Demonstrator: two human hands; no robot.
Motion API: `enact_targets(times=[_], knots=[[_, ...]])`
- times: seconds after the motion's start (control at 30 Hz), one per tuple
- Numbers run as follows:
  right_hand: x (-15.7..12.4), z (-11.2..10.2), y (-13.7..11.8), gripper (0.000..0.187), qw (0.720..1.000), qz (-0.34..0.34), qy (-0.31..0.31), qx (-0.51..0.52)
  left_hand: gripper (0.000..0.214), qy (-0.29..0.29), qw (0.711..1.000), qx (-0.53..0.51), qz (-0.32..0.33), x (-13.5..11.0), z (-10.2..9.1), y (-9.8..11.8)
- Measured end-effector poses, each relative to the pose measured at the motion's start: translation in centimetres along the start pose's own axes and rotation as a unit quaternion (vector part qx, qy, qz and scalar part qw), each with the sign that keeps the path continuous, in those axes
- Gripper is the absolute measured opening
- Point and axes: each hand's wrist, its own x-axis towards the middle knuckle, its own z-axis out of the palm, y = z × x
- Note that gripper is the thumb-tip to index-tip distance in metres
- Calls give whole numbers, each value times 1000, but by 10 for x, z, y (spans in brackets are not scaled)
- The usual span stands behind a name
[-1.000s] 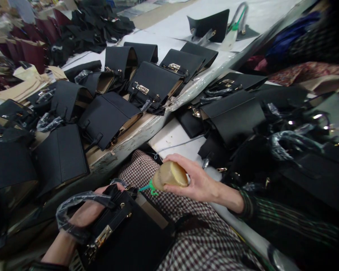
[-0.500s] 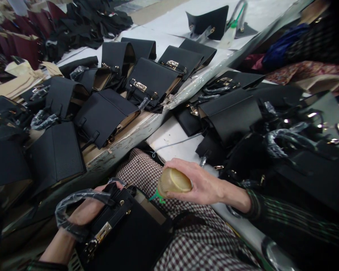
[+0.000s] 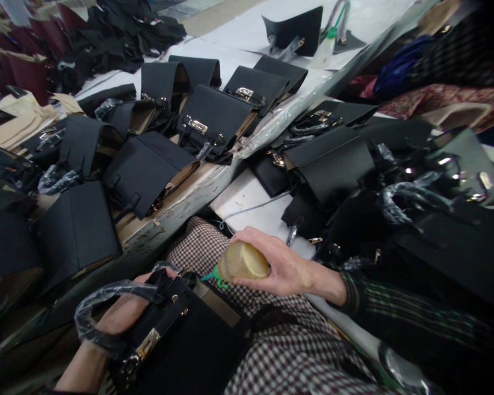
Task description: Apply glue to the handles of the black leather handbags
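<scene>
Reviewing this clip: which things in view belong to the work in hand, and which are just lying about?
In hand:
- squeeze bottle, gripped by the right hand
- black bag, held by the left hand

Lying about, untouched:
- other black bags
- second bottle, far side
- beige sheets
- maroon pieces
- floral cloth

Two hands [image 3: 288,267]; two green-tipped bottles [image 3: 241,262]; one held black bag [image 3: 197,343]; over ten other black bags [image 3: 220,112]

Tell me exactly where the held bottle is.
In the head view, the bottle is just below the middle, in the right hand, its green nozzle pointing left near the black bag at the left hand.
</scene>
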Motion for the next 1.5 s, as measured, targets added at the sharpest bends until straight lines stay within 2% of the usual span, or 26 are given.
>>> enact_targets(times=[0.23, 0.4, 0.57, 0.67, 0.8, 1.0, 1.1, 1.23, 1.4, 1.5], knots=[[-1, 6, 4, 58, 999, -37, 14, 3, 33, -5, 1000, -11, -6, 1, 1, 1], [-1, -2, 0, 56, 999, -32, -10, -13, 34, -5, 999, -31, -13, 2, 2, -6], [-5, -12, -4, 52, 999, -32, -32, -20, 41, -7, 1000, -25, -17, -1, 4, 3], [-7, -13, -5, 53, 1000, -8, -3, -15, 47, -6, 999, -23, -37, -2, 6, 10], [-5, -8, -4, 58, 999, -14, 46, -3, 53, 9, 999, 17, -41, -4, 7, 17], [-1, -1, -1, 56, 1000, -6, 26, 1, 50, -4, 998, 15, -53, -4, 8, 18], [-3, -3, -1, 55, 1000, 4, 5, 2, 49, 1, 999, 12, -39, -3, 9, 15], [-9, -9, 0, 55, 1000, 12, -7, -6, 50, 11, 998, 6, -63, -3, 8, 12], [-17, -13, 0, 53, 1000, 17, -23, -2, 43, -17, 999, -15, -39, -1, 7, 9], [-22, -15, -1, 53, 999, 31, -37, -5, 44, -22, 998, -15, -51, -1, 7, 11]])
